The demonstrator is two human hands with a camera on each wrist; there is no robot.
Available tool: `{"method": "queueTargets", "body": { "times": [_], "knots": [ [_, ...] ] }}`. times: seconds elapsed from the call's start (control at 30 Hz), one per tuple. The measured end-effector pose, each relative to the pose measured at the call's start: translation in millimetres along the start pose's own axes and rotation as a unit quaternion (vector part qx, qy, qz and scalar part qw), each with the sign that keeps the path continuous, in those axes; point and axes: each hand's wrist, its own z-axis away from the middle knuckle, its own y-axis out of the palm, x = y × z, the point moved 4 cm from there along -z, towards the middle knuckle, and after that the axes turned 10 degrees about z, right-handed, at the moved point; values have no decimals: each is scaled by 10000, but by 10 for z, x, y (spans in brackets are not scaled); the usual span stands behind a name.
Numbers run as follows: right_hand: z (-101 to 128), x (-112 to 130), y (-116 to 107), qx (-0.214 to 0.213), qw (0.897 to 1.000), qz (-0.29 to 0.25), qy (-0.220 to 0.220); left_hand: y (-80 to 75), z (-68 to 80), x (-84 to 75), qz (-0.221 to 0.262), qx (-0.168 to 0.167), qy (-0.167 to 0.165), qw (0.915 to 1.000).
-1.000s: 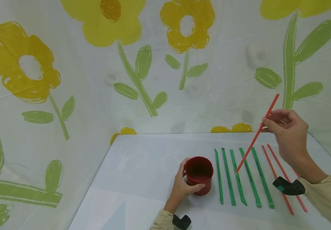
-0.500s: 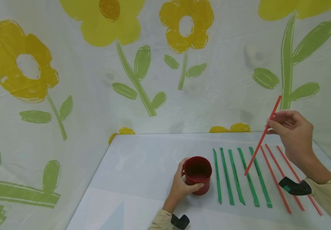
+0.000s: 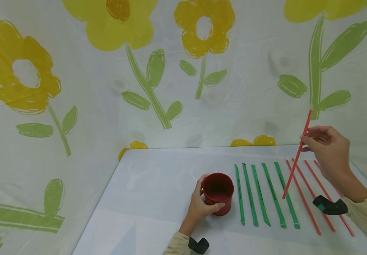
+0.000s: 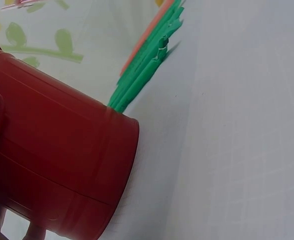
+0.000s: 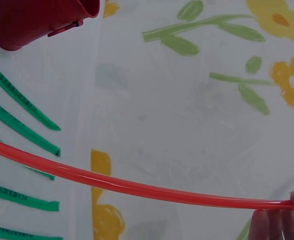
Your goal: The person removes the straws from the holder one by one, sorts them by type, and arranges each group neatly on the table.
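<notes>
The flat green plastic strips [image 3: 260, 194] lying in a row on the pale tabletop [image 3: 157, 184], just right of the round red metal cup [image 3: 217, 193], carry dark print along their length, too small to read.

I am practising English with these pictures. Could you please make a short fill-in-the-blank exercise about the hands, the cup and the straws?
1. The left hand grips a dark red round cup that stands on the ____ tabletop.
2. The right hand pinches a thin straw whose colour is ____.
3. The number of flat green straws lying side by side on the tabletop is ____.
4. The inside of the cup holds ____ straws.

Missing words: white; red; five; no
</notes>
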Motion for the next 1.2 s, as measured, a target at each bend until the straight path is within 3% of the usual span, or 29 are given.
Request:
{"method": "queueTargets", "body": {
  "times": [0.23,0.47,0.77,1.07,1.2],
  "knots": [
    [-40,-108,-82,10,9985,551,56,3,5,0,-43,-35,49,10000],
    [-73,-207,-183,52,9992,323,243,-3,-2,33,-47,-25,117,9999],
    [-73,-292,-283,-46,9916,1236,384,-53,-17,390,-200,-105,38,9997],
    [-109,-419,-370,-258,9798,1928,457,-52,-12,392,-226,-96,37,9997],
    [-114,-443,-401,-261,9787,1987,447,-50,-13,383,-215,-100,-37,9997]
  ]
}}
